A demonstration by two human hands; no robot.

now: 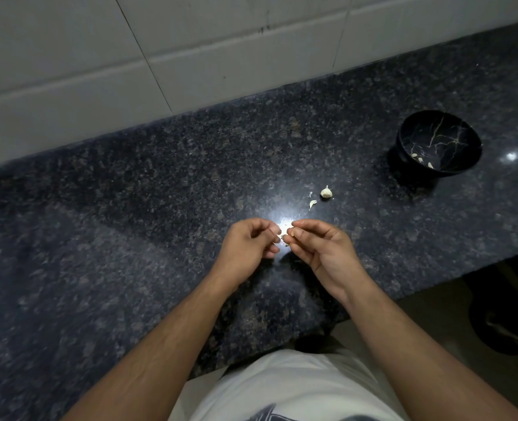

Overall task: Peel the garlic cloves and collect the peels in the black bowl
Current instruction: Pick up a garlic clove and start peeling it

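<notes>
Over the middle of the dark granite counter (130, 226), my left hand (248, 247) and my right hand (318, 247) meet fingertip to fingertip and pinch a small garlic clove (285, 235) between them. Its pale skin shows between the fingers; most of the clove is hidden. Beyond the hands lies a garlic piece (326, 192) with two loose bits of peel (312, 203) next to it. The black bowl (439, 138) stands at the far right, with a few pale peels (422, 160) on its bottom.
A white tiled wall (191, 50) runs along the back of the counter. The counter's front edge cuts diagonally at lower right, with floor and a dark object (506, 323) below it. A bright light reflection sits just beyond my fingers.
</notes>
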